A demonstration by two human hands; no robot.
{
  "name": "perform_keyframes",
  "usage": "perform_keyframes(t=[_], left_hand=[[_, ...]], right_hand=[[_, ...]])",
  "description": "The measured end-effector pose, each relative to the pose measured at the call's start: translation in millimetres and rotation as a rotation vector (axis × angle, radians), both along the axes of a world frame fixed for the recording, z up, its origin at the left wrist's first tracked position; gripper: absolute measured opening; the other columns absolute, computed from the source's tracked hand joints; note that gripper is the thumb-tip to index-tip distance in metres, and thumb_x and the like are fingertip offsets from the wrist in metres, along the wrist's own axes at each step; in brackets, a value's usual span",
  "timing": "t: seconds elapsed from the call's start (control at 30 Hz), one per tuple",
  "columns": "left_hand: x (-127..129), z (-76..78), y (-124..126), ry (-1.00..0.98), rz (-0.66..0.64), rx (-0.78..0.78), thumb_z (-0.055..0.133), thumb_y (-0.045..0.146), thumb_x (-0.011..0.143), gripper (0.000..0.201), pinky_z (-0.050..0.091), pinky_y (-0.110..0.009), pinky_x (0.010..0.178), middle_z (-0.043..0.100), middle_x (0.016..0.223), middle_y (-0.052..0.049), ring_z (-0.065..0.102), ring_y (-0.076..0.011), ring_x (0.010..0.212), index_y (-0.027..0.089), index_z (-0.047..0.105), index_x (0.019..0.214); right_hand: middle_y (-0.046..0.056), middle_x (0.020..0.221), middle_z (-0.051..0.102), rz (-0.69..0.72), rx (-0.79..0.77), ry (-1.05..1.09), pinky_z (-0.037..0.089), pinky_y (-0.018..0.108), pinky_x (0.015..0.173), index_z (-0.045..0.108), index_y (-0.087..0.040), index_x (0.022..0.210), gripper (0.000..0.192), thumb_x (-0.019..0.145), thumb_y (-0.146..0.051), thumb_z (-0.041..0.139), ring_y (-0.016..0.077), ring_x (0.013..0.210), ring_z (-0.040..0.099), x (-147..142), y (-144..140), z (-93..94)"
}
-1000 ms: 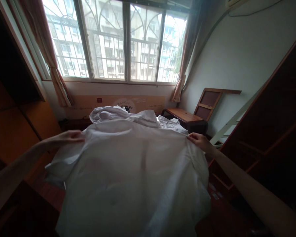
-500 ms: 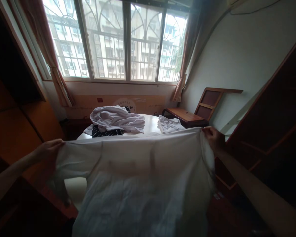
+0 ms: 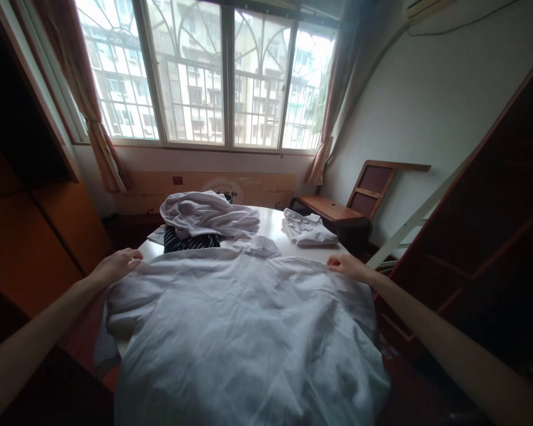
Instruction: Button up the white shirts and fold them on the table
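Observation:
A white shirt (image 3: 244, 319) lies spread over the round white table (image 3: 273, 222), its collar toward the window and its lower part hanging toward me. My left hand (image 3: 118, 264) is closed at the shirt's left shoulder, fingers bent at the cloth. At the right shoulder my right hand (image 3: 349, 266) pinches the edge of the fabric. Just beyond the collar sits a heap of pale clothes (image 3: 204, 216) with a black striped garment (image 3: 190, 239) under it. A folded white shirt (image 3: 310, 228) rests on the table's far right.
Behind the table, a wooden bench (image 3: 331, 207) stands near the wall with a wooden frame (image 3: 373, 186) leaning by it. A long printed box (image 3: 266, 186) is under the window. Dark wooden furniture (image 3: 466, 254) rises at right, an orange cabinet (image 3: 66, 236) at left.
The shirt, held stretched in the air before, has come down onto the table. Both hands moved lower and inward with it, and its collar now shows.

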State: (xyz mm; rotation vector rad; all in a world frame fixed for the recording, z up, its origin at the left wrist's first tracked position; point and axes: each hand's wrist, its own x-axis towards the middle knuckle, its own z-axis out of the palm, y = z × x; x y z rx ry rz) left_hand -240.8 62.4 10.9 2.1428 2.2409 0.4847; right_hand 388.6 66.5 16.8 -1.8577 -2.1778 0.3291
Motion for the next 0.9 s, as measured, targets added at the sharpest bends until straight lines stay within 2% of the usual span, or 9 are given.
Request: perform_keyframes(t=[0.13, 0.27, 0.37, 0.47, 0.53, 0.6, 0.67, 0.73, 0.9], left_hand=[[54, -4.0, 26, -0.013, -0.190, -0.045, 0.043, 0.040, 0.076, 0.032, 0.043, -0.028, 0.071, 0.064, 0.095, -0.008, 0.060, -0.0232, 0.085, 0.019, 0.062, 0.091], [96, -0.6, 41, -0.012, -0.265, -0.019, 0.045, 0.042, 0.076, 0.033, 0.043, -0.030, 0.073, 0.065, 0.098, -0.010, 0.060, -0.0247, 0.088, 0.019, 0.063, 0.091], [109, 0.4, 51, -0.018, -0.221, -0.046, 0.049, 0.041, 0.074, 0.028, 0.042, -0.029, 0.069, 0.066, 0.089, -0.009, 0.060, -0.0243, 0.084, 0.019, 0.064, 0.082], [111, -3.7, 58, -0.035, -0.187, -0.122, 0.054, 0.037, 0.069, 0.020, 0.040, -0.026, 0.060, 0.065, 0.077, -0.007, 0.060, -0.0223, 0.074, 0.018, 0.062, 0.070], [111, -8.1, 59, -0.073, -0.156, -0.144, 0.052, 0.033, 0.069, 0.015, 0.038, -0.025, 0.056, 0.064, 0.069, -0.005, 0.059, -0.0201, 0.067, 0.019, 0.059, 0.068], [113, -12.1, 55, -0.140, -0.089, -0.094, 0.046, 0.030, 0.074, 0.015, 0.038, -0.025, 0.055, 0.062, 0.065, -0.003, 0.059, -0.0188, 0.064, 0.019, 0.056, 0.070], [118, -14.5, 45, -0.215, -0.005, 0.018, 0.040, 0.030, 0.080, 0.017, 0.038, -0.025, 0.056, 0.062, 0.066, -0.003, 0.060, -0.0191, 0.066, 0.020, 0.053, 0.075], [125, -15.4, 34, -0.277, 0.058, 0.159, 0.037, 0.032, 0.083, 0.017, 0.039, -0.026, 0.058, 0.063, 0.070, -0.004, 0.061, -0.0203, 0.070, 0.021, 0.050, 0.080], [136, -10.6, 18, -0.330, 0.081, 0.463, 0.033, 0.040, 0.088, 0.024, 0.043, -0.031, 0.067, 0.065, 0.086, -0.007, 0.062, -0.0232, 0.080, 0.021, 0.047, 0.091]], right_hand=[[0.007, 0.078, 0.069, 0.022, 0.067, 0.001, 0.043, 0.025, 0.063, 0.066, -0.017, 0.073, 0.023, 0.074, -0.038, 0.055, 0.0191, 0.071, 0.060, -23, 12, -7.4], [0.006, 0.067, 0.067, 0.008, 0.132, 0.012, 0.041, 0.025, 0.058, 0.063, -0.018, 0.058, 0.030, 0.070, -0.045, 0.058, 0.0185, 0.064, 0.058, -47, 24, -7.7], [0.002, 0.058, 0.062, -0.023, 0.034, 0.119, 0.037, 0.023, 0.050, 0.062, -0.017, 0.058, 0.025, 0.065, -0.041, 0.063, 0.0154, 0.056, 0.054, -57, 28, -11.3], [-0.003, 0.048, 0.054, -0.092, -0.058, 0.219, 0.034, 0.022, 0.046, 0.056, -0.016, 0.056, 0.018, 0.061, -0.031, 0.064, 0.0125, 0.049, 0.051, -65, 28, -17.8], [-0.004, 0.043, 0.050, -0.154, -0.113, 0.310, 0.035, 0.022, 0.044, 0.049, -0.017, 0.056, 0.017, 0.064, -0.026, 0.061, 0.0123, 0.044, 0.050, -70, 25, -22.9], [-0.003, 0.044, 0.052, -0.229, -0.114, 0.458, 0.039, 0.023, 0.045, 0.043, -0.020, 0.058, 0.018, 0.070, -0.024, 0.056, 0.0137, 0.043, 0.053, -75, 22, -28.3], [-0.001, 0.050, 0.058, -0.309, -0.045, 0.598, 0.044, 0.025, 0.049, 0.040, -0.022, 0.063, 0.017, 0.074, -0.023, 0.052, 0.0160, 0.049, 0.059, -80, 17, -33.6], [0.001, 0.058, 0.062, -0.345, 0.091, 0.643, 0.047, 0.028, 0.055, 0.039, -0.023, 0.068, 0.015, 0.077, -0.025, 0.050, 0.0188, 0.058, 0.063, -84, 10, -37.8], [0.009, 0.082, 0.065, -0.265, 0.521, 0.574, 0.047, 0.036, 0.068, 0.042, -0.024, 0.080, 0.017, 0.082, -0.041, 0.045, 0.0247, 0.078, 0.063, -93, 1, -32.6]])
